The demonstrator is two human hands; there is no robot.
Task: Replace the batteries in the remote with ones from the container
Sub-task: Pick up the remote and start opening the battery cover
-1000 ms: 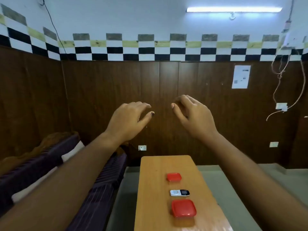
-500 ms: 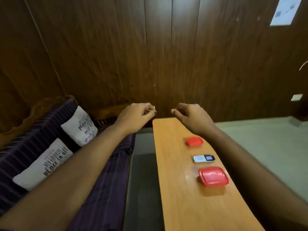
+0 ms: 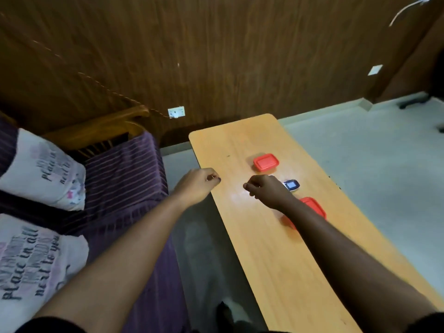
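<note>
On a long wooden table (image 3: 276, 248) lie a small red-lidded container (image 3: 266, 162) at the far end, a white remote with a dark screen (image 3: 291, 185) in the middle, and a larger red-lidded container (image 3: 314, 206) nearer me. My right hand (image 3: 264, 189) hovers over the table just left of the remote, fingers curled shut, holding nothing; its forearm hides part of the remote and of the larger container. My left hand (image 3: 198, 185) hangs at the table's left edge, fingers closed and empty.
A purple striped sofa (image 3: 125, 188) with two printed white cushions (image 3: 40, 169) stands to the left, across a narrow floor gap from the table. A dark wood-panelled wall (image 3: 216, 56) with a socket (image 3: 176, 112) lies beyond. Grey floor (image 3: 372, 152) spreads to the right.
The view has tilted down from the wall to the table. Both hands have lowered from chest height to just above the table, and their fingers have curled closed.
</note>
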